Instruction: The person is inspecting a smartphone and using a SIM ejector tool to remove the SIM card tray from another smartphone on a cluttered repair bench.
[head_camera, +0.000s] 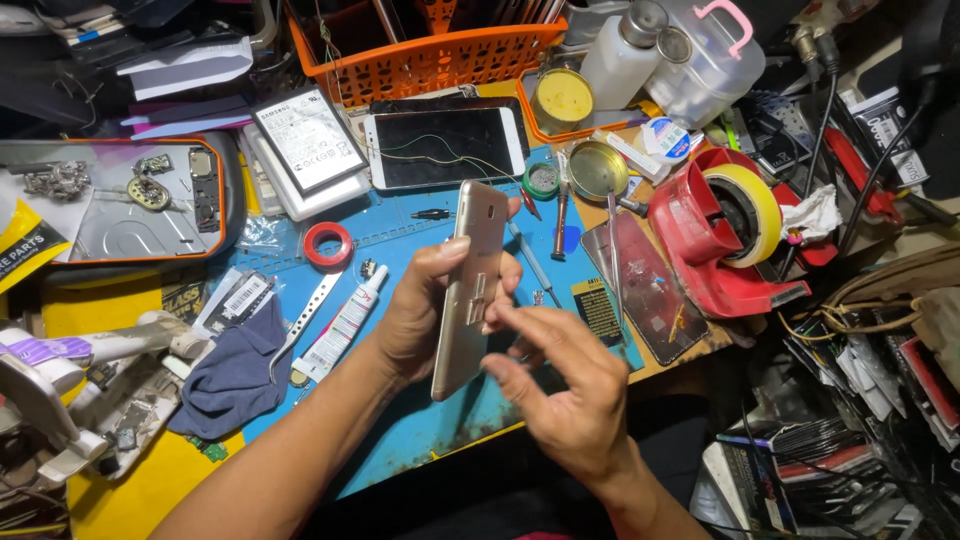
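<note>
My left hand is clamped on the gold phone; my right fingertips pinch its side tray, needing a steady pull.

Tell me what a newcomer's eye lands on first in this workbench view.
First, the gold phone held on edge at centre by the left hand, with the right hand pinching at a small tray on its side. Next, the red tape dispenser with its yellow roll, at right. Then the orange basket at the top, above a white phone lying flat.
</note>
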